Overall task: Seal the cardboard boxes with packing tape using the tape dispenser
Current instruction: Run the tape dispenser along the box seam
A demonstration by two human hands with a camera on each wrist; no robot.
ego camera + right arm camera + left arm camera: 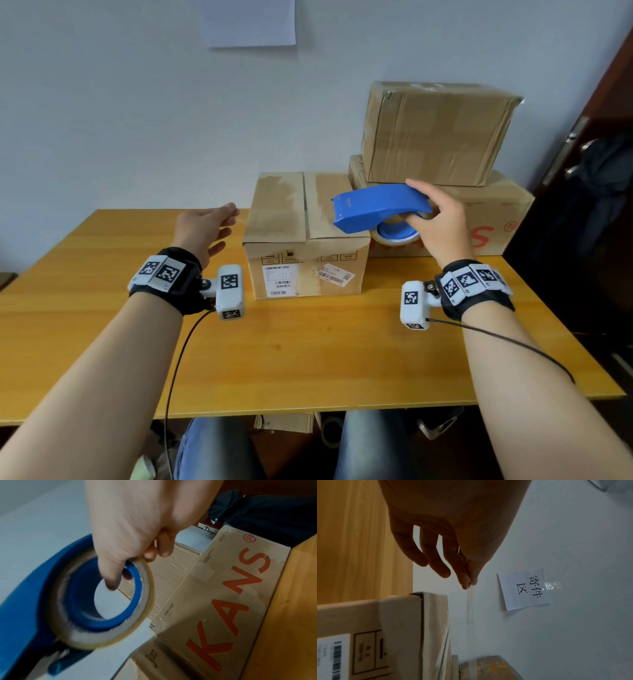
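My right hand [421,205] grips the blue tape dispenser [376,205] by its roll end and holds it above the right half of the small cardboard box [291,219]. In the right wrist view the thumb hooks through the core of the clear tape roll [102,635] on the dispenser [22,601]. To the left of the box, my left hand [470,582] pinches the free end of a clear tape strip [469,608] between thumb and forefinger, and the strip runs back over the box [393,628]. The box's top flaps are closed, with a seam down the middle.
A large box with red letters [486,219] stands right of the small one, with a taped box [435,133] stacked on top. All rest on a yellow wooden table [308,359] against a white wall. A dark door [599,137] is at the right.
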